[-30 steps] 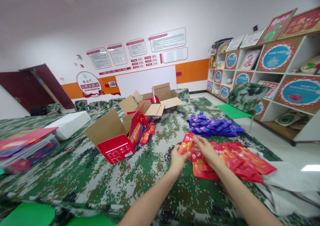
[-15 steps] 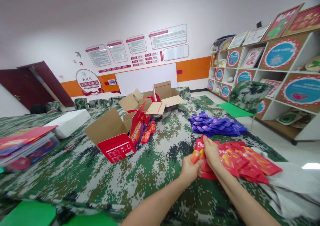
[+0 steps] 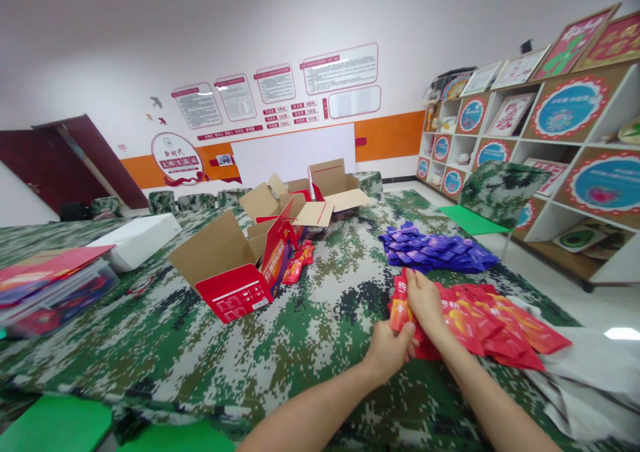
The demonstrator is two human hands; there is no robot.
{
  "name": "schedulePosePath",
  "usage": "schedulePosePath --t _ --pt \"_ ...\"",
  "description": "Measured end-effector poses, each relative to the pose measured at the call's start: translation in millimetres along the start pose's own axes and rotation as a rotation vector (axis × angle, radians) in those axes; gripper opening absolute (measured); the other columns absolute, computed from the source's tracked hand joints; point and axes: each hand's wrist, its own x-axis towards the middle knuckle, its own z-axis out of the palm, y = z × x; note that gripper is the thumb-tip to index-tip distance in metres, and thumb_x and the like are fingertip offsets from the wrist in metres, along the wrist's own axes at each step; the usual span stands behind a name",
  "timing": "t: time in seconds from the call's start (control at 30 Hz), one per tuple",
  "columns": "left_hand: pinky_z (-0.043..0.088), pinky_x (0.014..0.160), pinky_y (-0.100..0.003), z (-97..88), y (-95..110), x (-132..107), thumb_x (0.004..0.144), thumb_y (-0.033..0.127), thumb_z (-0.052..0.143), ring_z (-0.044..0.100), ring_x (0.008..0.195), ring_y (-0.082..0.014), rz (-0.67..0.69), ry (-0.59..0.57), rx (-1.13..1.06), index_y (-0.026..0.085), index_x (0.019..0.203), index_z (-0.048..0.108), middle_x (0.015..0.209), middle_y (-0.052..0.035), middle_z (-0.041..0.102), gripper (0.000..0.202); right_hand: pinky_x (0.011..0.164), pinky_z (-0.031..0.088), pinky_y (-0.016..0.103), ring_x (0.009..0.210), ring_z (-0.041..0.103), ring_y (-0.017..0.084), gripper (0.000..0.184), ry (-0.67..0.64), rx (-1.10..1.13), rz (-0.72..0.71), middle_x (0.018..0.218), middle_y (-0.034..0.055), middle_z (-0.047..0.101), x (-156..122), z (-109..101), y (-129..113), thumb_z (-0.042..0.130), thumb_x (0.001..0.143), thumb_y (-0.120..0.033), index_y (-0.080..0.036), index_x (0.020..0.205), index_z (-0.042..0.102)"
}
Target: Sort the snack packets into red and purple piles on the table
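A red packet (image 3: 399,311) with orange fruit pictures and white lettering stands tilted up between my two hands. My left hand (image 3: 387,352) pinches its lower end, thumb across the front. Higher up, the fingers of my right hand (image 3: 424,304) close on its top right edge. Right beside and partly behind my hands lies an overlapping pile of similar red packets (image 3: 493,322). Just beyond it is a heap of purple packets (image 3: 435,251).
Open red cartons (image 3: 235,292) with raised cardboard flaps stand mid-table, two small red packets (image 3: 299,263) beside them. A white box (image 3: 143,239) and a clear plastic bin (image 3: 65,299) are at left. Grey cloth (image 3: 595,372) lies at right, near a green-seated chair (image 3: 473,220).
The packet in my hands looks narrower and more upright, as if folded or rolled inward. My left hand has moved slightly down. Boxes and heaps stay in place.
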Motion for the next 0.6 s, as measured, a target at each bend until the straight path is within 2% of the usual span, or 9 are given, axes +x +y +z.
schedulePosePath --t 0.07,0.17,0.23,0.3,0.4,0.5,0.6 --pt "0.031 0.039 -0.020 -0.6 4.6 -0.5 0.076 0.063 0.045 0.039 0.036 -0.0065 -0.045 -0.019 -0.038 0.012 0.058 0.058 0.043 0.0010 0.048 0.056 0.057 0.037 0.028 0.061 0.050 0.017 0.046 -0.018 0.166 0.088 0.064 0.0055 0.060 4.0 0.1 1.9 0.037 0.077 -0.060 -0.019 0.066 0.054" --pt "0.033 0.042 -0.021 0.2 6.8 -0.8 0.075 0.063 0.047 0.040 0.038 -0.0067 -0.024 -0.035 -0.046 0.012 0.058 0.059 0.043 0.0014 0.048 0.055 0.054 0.041 0.029 0.057 0.052 0.017 0.045 -0.068 0.431 0.244 0.058 0.0025 0.059 7.7 1.1 5.9 0.045 0.071 -0.063 -0.019 0.067 0.055" --pt "0.033 0.044 -0.021 1.6 4.6 -1.6 0.077 0.060 0.046 0.041 0.040 -0.0069 0.031 -0.047 0.005 0.012 0.062 0.062 0.046 0.0010 0.050 0.053 0.054 0.041 0.029 0.057 0.053 0.018 0.044 -0.069 0.443 0.256 0.057 0.0028 0.059 7.7 0.7 7.9 0.046 0.070 -0.062 -0.020 0.066 0.057" --pt "0.034 0.045 -0.021 2.7 1.5 -3.2 0.080 0.055 0.044 0.042 0.041 -0.0072 0.077 -0.052 0.061 0.011 0.065 0.064 0.049 0.0003 0.052 0.051 0.056 0.041 0.029 0.060 0.054 0.018 0.045 -0.025 0.332 0.193 0.060 0.0052 0.061 6.5 -1.3 8.6 0.042 0.074 -0.061 -0.019 0.065 0.058" --pt "0.036 0.046 -0.020 3.1 -0.9 -7.2 0.081 0.049 0.044 0.044 0.044 -0.0083 0.076 -0.087 0.113 0.012 0.070 0.065 0.052 0.0000 0.054 0.044 0.058 0.039 0.029 0.063 0.054 0.019 0.051 -0.008 0.016 0.059 0.066 0.0093 0.063 5.9 -6.2 6.4 0.030 0.083 -0.056 -0.017 0.065 0.058" --pt "0.036 0.047 -0.020 2.3 1.7 -12.7 0.079 0.044 0.048 0.045 0.047 -0.0090 0.083 -0.120 0.134 0.013 0.070 0.065 0.054 0.0007 0.054 0.036 0.060 0.038 0.029 0.068 0.058 0.021 0.052 -0.071 -0.323 -0.039 0.076 0.0128 0.066 9.1 -11.4 1.7 0.023 0.089 -0.047 -0.016 0.073 0.061" --pt "0.030 0.047 -0.020 -0.4 6.7 -17.0 0.078 0.042 0.051 0.039 0.048 -0.0079 0.182 -0.053 0.162 0.014 0.062 0.059 0.052 0.0025 0.048 0.033 0.064 0.040 0.030 0.072 0.062 0.021 0.046 -0.149 -0.558 -0.068 0.082 0.0153 0.067 14.5 -14.9 -1.8 0.024 0.091 -0.037 -0.013 0.084 0.063"
